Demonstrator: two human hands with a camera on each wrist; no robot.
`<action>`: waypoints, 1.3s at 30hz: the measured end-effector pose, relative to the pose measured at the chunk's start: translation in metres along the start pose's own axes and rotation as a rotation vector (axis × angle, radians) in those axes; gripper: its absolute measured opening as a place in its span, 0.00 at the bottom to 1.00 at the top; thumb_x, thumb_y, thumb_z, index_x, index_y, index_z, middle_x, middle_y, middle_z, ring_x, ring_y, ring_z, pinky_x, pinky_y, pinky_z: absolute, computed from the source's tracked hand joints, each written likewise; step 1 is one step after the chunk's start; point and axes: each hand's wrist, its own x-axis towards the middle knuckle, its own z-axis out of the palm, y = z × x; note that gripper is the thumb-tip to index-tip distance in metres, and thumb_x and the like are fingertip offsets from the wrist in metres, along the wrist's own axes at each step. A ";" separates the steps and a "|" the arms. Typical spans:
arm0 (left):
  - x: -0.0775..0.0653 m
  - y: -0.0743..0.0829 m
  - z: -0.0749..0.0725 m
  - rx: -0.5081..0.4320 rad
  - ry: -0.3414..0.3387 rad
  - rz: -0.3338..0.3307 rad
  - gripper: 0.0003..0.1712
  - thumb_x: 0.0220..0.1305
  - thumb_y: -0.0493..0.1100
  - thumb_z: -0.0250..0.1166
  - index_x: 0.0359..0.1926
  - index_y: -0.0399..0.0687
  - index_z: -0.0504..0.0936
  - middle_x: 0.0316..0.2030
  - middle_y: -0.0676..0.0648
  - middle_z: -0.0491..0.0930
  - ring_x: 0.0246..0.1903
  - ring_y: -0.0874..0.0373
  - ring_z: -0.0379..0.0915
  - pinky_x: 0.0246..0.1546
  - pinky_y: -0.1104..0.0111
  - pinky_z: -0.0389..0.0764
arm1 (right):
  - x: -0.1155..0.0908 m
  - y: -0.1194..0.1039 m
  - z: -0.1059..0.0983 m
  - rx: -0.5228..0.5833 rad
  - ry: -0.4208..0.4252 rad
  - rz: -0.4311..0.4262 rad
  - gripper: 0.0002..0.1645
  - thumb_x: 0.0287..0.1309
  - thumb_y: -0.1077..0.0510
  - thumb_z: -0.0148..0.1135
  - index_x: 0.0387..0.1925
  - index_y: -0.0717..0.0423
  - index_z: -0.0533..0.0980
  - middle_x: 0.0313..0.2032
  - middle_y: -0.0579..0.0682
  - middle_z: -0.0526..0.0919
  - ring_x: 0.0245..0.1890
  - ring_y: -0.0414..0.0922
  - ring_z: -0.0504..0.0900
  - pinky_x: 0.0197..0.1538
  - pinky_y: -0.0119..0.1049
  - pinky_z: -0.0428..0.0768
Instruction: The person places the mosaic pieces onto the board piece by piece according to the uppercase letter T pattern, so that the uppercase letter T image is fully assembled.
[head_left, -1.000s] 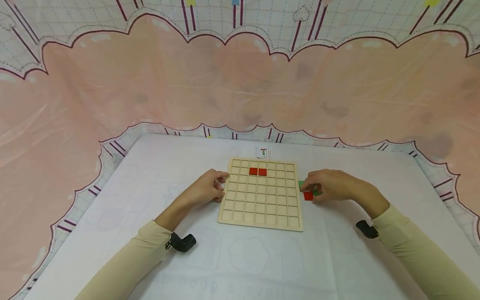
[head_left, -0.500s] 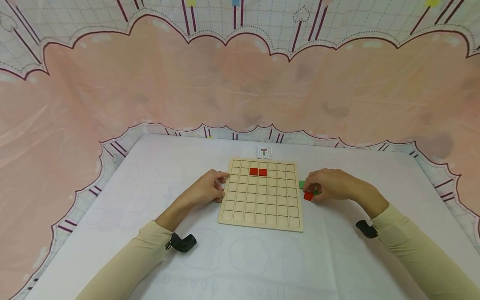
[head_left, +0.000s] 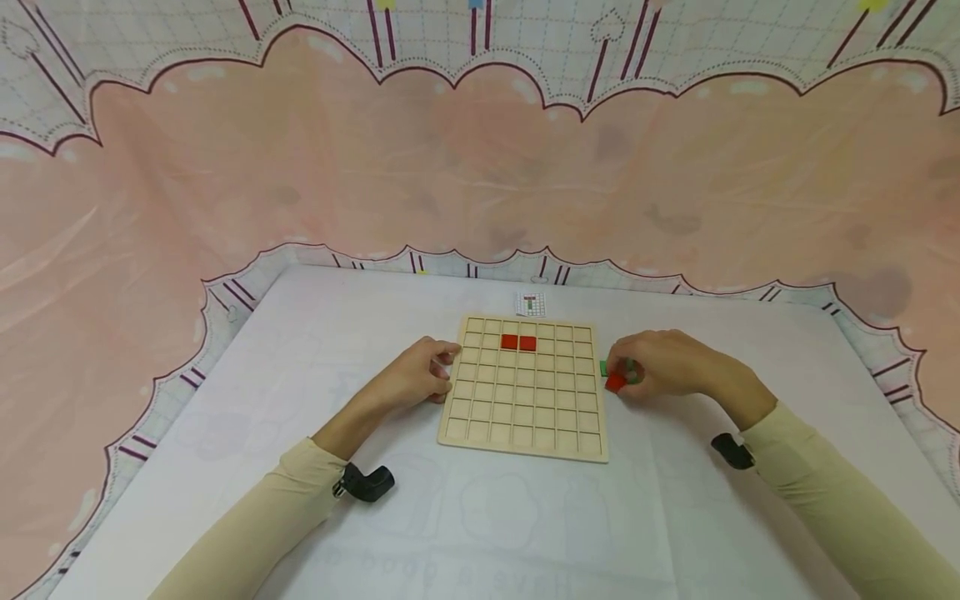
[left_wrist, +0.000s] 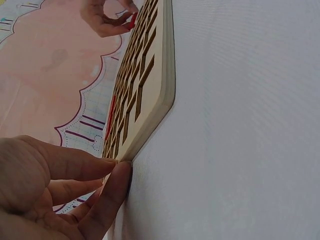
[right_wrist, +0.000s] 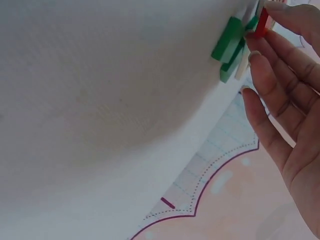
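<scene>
A square wooden grid board lies on the white table, with two red tiles side by side in a row near its far edge. At its left edge my left hand grips the board between thumb and fingers, as the left wrist view shows. Just past the right edge, my right hand pinches a red square tile between thumb and fingertip; the tile is tilted. Several green tiles lie on the table under and beside that hand, partly hidden by it in the head view.
Beyond the board's far edge lies a small printed grid card with a red and green pattern. A pink and white patterned cloth hangs behind the table. Each wrist wears a black camera.
My right hand has picked the red tile up from flat beside the board; it is now tilted and slightly raised. My left hand stays at the board's edge.
</scene>
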 end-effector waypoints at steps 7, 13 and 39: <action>0.001 -0.001 0.000 -0.004 -0.002 -0.003 0.40 0.57 0.19 0.60 0.72 0.29 0.65 0.52 0.36 0.67 0.36 0.57 0.70 0.28 0.70 0.83 | 0.002 0.001 -0.007 0.030 0.001 -0.019 0.12 0.55 0.52 0.73 0.42 0.40 0.82 0.34 0.35 0.82 0.30 0.36 0.75 0.33 0.33 0.74; 0.000 -0.001 0.000 -0.008 0.000 -0.008 0.39 0.57 0.19 0.60 0.72 0.29 0.65 0.52 0.36 0.67 0.36 0.57 0.70 0.29 0.69 0.83 | 0.006 0.003 -0.009 0.047 0.021 -0.046 0.13 0.55 0.53 0.74 0.43 0.42 0.82 0.35 0.36 0.82 0.29 0.35 0.76 0.32 0.33 0.75; 0.000 0.000 0.001 -0.024 0.005 -0.006 0.38 0.58 0.19 0.60 0.72 0.30 0.66 0.51 0.37 0.66 0.36 0.56 0.71 0.29 0.68 0.84 | 0.040 -0.001 -0.014 0.063 0.028 -0.082 0.14 0.58 0.50 0.72 0.47 0.41 0.82 0.39 0.37 0.83 0.32 0.37 0.77 0.31 0.33 0.76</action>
